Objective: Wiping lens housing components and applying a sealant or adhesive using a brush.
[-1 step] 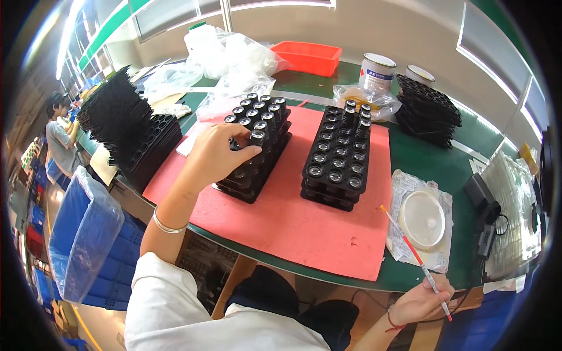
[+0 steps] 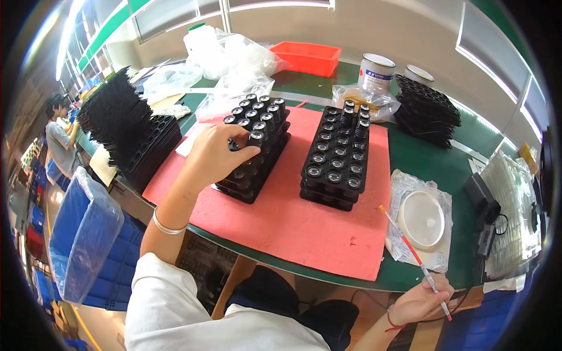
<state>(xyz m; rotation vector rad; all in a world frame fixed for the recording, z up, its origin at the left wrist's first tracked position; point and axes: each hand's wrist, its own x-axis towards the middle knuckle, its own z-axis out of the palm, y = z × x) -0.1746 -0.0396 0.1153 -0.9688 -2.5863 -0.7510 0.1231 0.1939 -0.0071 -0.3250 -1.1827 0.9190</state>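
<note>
My left hand (image 2: 218,153) is closed with thumb and fingertips around a black lens barrel (image 2: 256,138) with a shiny round top, at the near end of the standing rows. It is one of several such barrels in the left black tray stack (image 2: 246,184); my fingers partly hide it. In the right black tray stack (image 2: 331,196), most barrels sit low in the holes, while a few stand taller at the far end. At the lower right, my right hand (image 2: 422,301) grips a thin red-and-white brush (image 2: 417,256), its yellowish tip pointing up and left near a round white lid (image 2: 421,219).
Both stacks stand on a pink mat (image 2: 281,231) over a green table. Black trays (image 2: 149,149) are piled at left, more (image 2: 430,111) at far right beside a tin (image 2: 376,71). A red bin (image 2: 307,58) and plastic bags (image 2: 240,58) lie behind. A blue crate (image 2: 88,234) stands left.
</note>
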